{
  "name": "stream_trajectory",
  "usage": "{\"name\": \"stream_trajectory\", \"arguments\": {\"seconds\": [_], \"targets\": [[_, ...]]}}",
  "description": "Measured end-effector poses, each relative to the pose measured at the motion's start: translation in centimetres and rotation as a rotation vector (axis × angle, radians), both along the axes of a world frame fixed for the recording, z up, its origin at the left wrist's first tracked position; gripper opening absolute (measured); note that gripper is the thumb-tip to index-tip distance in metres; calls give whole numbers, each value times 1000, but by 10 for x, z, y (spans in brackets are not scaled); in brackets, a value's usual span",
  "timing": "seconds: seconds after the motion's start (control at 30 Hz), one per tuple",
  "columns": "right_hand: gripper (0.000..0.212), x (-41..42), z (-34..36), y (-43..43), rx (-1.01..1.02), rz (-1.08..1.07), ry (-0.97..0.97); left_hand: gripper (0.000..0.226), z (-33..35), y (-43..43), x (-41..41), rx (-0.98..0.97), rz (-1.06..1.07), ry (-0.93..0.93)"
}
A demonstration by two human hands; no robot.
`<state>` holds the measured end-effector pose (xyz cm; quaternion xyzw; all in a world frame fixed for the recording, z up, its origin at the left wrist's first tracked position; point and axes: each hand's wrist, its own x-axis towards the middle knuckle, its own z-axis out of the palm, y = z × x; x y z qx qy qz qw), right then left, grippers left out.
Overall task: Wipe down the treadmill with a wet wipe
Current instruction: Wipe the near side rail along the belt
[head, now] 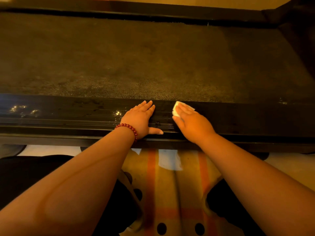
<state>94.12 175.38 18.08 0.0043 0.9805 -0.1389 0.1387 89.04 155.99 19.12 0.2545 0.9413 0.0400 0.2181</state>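
Leftward, we find the treadmill cut off at both frame edges, its near side rail dim with a few glints. Our left hand, beaded bracelet at the wrist, lies flat on that rail, fingers straight and together, thumb splayed, holding nothing. Just beside it, our right hand presses the folded wet wipe onto the rail under flat fingers; most of the wipe is hidden beneath them.

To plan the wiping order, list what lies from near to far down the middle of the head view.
Striped mat → near side rail of the treadmill → running belt → far side rail.
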Motion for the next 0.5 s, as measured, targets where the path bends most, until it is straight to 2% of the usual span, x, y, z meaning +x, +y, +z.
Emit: {"name": "stream_trajectory", "arguments": {"seconds": [0.1, 0.17, 0.33, 0.5], "targets": [[58, -5, 0, 16, 6, -191, 3, 106, -2, -1, -1, 14, -13, 5], [59, -9, 0, 8, 25, -227, 19, 106, -2, -1, -1, 11, -17, 9], [59, -9, 2, -16, 41, 114, 15, 106, -2, -1, -2, 7, -17, 11], [58, -16, -6, 11, 53, -125, 32, 107, -4, -1, -3, 16, -25, 17]]}}
